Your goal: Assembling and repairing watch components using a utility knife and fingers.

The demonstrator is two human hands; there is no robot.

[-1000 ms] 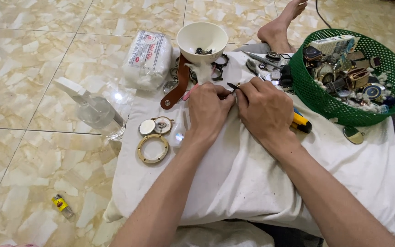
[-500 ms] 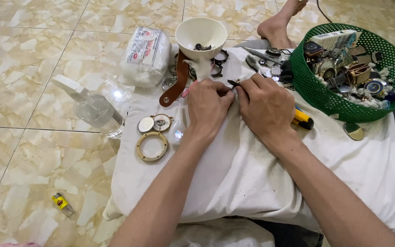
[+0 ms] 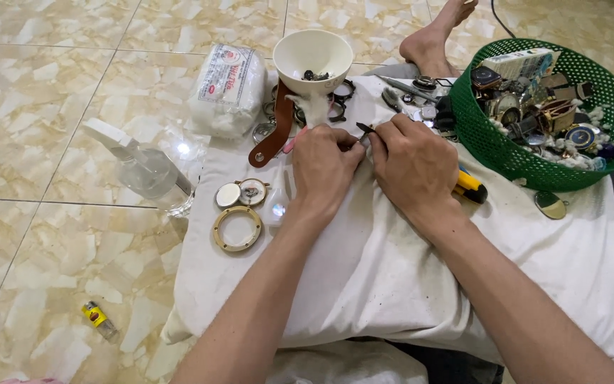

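We pinch a small part in our left hand (image 3: 325, 167) while our right hand (image 3: 413, 167) grips the dark tweezers (image 3: 364, 129), so the next touch needs steady aim.

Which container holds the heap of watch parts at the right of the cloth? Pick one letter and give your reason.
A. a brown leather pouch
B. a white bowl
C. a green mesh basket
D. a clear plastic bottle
C: the green mesh basket at the cloth's right edge is piled with watch parts.

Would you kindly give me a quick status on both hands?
Left hand and right hand together on white cloth, pinching something small, hidden. Dark tool tip between them. Bowl just beyond.
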